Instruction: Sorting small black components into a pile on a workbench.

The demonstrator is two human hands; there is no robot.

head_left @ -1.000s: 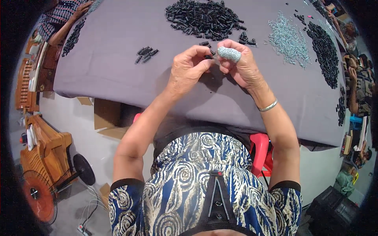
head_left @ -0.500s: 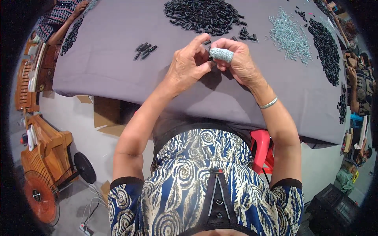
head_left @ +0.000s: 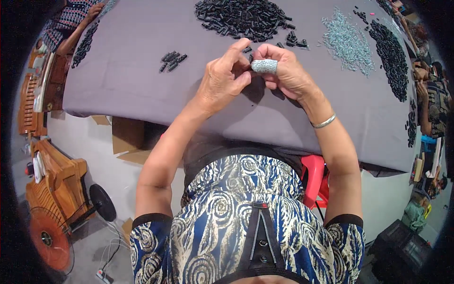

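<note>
Above the table's near half, my two hands meet. My left hand is closed, its index finger and thumb curled toward a small black tube-shaped part. My right hand pinches at the same part from the other side. A pale grey knitted finger cover sits on my right thumb and hides much of the part. Just beyond my fingers spreads a big heap of black tube-shaped parts. A few more black parts lie in a small group to the left of my left hand.
Clear small pieces form a pile at the right, beside a long heap of black parts. Other people's arms show at the table's far edges. A red stool, a wooden chair and a fan stand below.
My right hand has shifted very slightly, and its curled fingers have dropped a little away from the thumb. A tiny dark speck now shows on the cloth below my hands.
</note>
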